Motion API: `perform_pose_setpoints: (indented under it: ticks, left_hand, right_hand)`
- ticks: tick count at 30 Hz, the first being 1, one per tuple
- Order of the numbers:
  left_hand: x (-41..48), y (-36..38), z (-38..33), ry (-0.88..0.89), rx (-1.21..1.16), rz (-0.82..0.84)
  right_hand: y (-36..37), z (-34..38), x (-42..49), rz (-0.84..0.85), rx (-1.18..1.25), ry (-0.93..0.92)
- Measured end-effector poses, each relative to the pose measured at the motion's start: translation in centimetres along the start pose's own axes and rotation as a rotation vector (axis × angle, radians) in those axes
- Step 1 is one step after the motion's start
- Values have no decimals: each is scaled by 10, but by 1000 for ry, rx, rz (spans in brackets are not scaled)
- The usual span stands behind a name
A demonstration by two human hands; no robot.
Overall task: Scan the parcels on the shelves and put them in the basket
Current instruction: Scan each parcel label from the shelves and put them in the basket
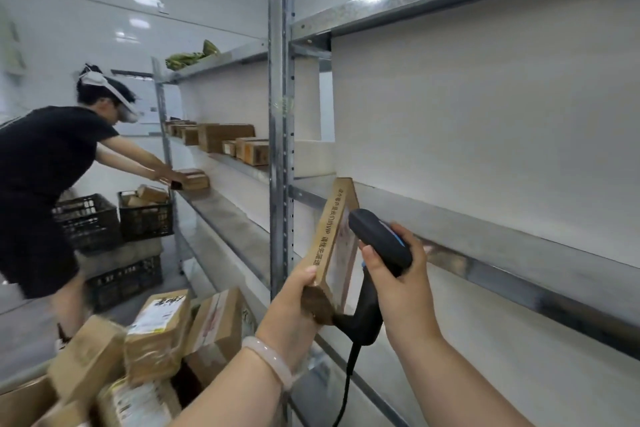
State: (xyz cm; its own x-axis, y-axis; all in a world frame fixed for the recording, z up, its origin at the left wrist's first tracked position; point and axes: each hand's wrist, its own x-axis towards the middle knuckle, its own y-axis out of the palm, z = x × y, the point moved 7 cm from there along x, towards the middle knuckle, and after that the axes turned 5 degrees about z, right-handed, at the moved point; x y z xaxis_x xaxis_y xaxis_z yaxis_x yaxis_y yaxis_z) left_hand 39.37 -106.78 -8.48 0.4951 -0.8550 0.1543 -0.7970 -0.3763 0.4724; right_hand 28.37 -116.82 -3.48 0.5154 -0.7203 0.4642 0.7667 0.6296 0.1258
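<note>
Parcel [334,246], a flat brown box, is standing up on its thin end just to the right of the metal post [281,114], out in front of the shelf [485,253]. The left hand [298,305] is gripping its bottom corner and is tipping it, so the label side is facing away from the post. The right hand [398,281] is wrapping tightly round the scanner [377,243], whose black head is pointing at that label from very close, probably so it can read the code. The scanner's cord [346,385] is hanging down to the right of the post's lower part. Below and to the left of the post, a heap of boxes [156,333] is lying; I am not seeing any basket around them. The way down there is looking open, but the post's hard edge is sitting right beside the parcel, so the parcel is needing to swing out in front of it.
</note>
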Motion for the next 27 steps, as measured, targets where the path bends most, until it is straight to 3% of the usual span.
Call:
perform_pose_setpoints:
  ticks: [7, 14, 21, 27]
  left_hand:
    - [-25, -26, 24, -100, -189, -94]
    - [-32, -51, 26, -131, 191, -153]
    - [-43, -65, 28, -118, 479, -198]
    - [-63, -88, 34, -129, 452, -268]
  right_hand:
    - [12, -50, -24, 125, -20, 137]
    - [14, -51, -39, 257, -77, 100]
    - [6, -67, -49, 210, -78, 136]
    - [9, -69, -62, 245, -115, 138]
